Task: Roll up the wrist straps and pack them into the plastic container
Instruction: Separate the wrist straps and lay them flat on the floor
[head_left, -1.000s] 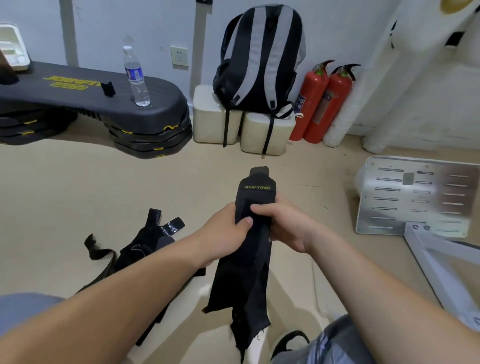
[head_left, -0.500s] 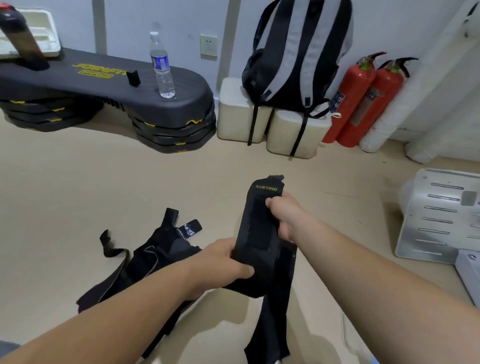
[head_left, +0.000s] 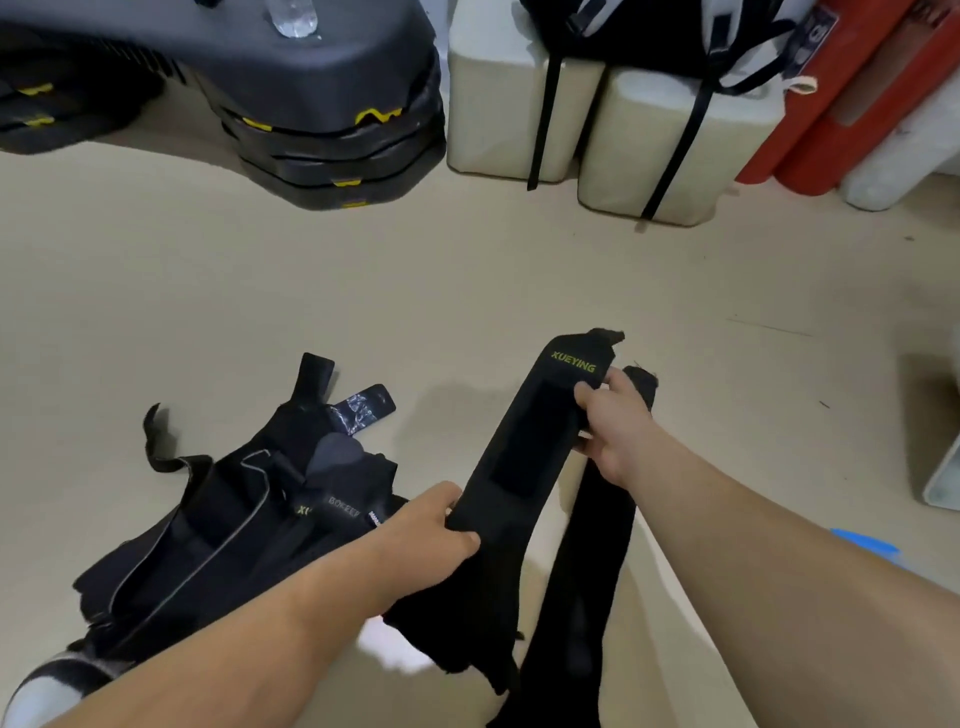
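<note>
Strap (head_left: 524, 457) up off floor (head_left: 467, 270), slanting between my hands. My right hand (head_left: 610, 431) pinches labelled top end; my left hand (head_left: 434, 530) grips middle. Second black strip (head_left: 587, 561) hangs below right hand. Pile (head_left: 234, 519) on floor, left.

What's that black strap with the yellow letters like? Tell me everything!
The wrist strap is a long, flat band of black fabric with yellow letters reading XUEYING near its far end and a darker patch down its middle. It slants above the beige floor, unrolled. The right hand pinches its far end; the left hand grips it lower down.
</note>
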